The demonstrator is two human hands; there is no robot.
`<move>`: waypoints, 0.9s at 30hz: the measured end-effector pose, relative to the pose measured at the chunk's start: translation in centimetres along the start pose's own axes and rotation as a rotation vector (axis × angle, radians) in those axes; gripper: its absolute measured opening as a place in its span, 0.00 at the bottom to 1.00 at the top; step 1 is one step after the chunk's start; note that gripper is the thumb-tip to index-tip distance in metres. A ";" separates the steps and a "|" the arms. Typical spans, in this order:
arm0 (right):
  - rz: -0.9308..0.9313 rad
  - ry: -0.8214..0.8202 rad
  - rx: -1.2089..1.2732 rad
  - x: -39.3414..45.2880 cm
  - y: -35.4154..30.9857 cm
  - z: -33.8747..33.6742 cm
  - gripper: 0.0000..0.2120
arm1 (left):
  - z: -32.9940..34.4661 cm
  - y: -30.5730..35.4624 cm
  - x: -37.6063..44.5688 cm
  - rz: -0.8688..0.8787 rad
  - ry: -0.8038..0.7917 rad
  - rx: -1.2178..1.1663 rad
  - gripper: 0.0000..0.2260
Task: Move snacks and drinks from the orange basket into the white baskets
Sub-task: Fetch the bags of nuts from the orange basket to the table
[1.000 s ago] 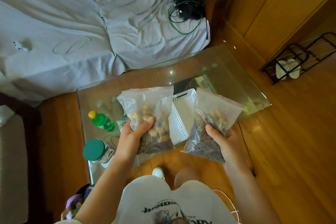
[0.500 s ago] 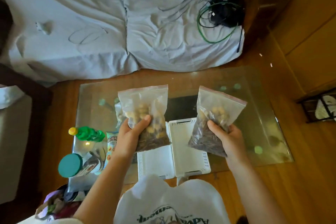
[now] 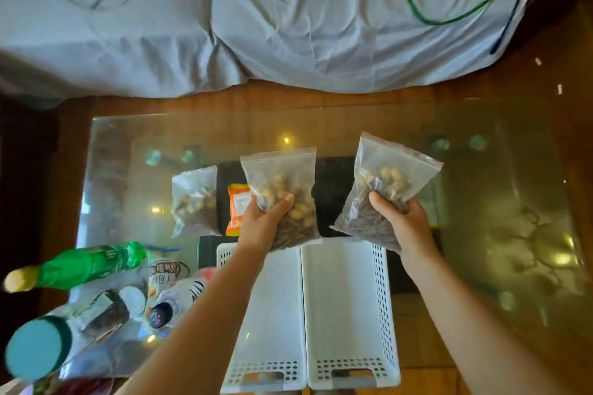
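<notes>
Head view: above a glass table [image 3: 481, 234], the left hand [image 3: 263, 224] grips one zip bag of nuts [image 3: 282, 189], fingers curled round its lower half; the right hand [image 3: 401, 224] grips a second bag [image 3: 385, 183] likewise; both hang over the far ends of two white baskets [image 3: 346, 298] set side by side; a green bottle [image 3: 90, 263] lies at left
</notes>
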State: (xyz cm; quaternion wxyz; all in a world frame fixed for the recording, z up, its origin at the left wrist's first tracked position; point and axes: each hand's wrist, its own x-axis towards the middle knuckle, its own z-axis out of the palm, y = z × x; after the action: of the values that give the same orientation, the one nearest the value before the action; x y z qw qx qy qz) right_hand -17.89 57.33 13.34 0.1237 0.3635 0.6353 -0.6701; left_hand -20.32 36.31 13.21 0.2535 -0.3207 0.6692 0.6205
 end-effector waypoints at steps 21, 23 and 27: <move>0.202 -0.127 -0.370 12.6 9.9 1.4 0.09 | 4.4 -7.9 12.0 -0.110 -0.165 0.416 0.22; 0.196 -0.146 -0.390 12.5 9.6 1.2 0.09 | 4.6 -7.8 12.1 -0.107 -0.145 0.562 0.25; 0.212 -0.190 -0.379 12.1 8.9 0.6 0.08 | 4.6 -7.2 11.9 -0.173 -0.154 0.558 0.28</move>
State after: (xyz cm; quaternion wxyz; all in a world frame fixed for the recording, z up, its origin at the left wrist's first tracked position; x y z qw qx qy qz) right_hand -21.04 58.94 -1.28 0.3186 0.3339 0.6934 -0.5534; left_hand -23.18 39.34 -0.83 0.4336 -0.2465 0.7630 0.4112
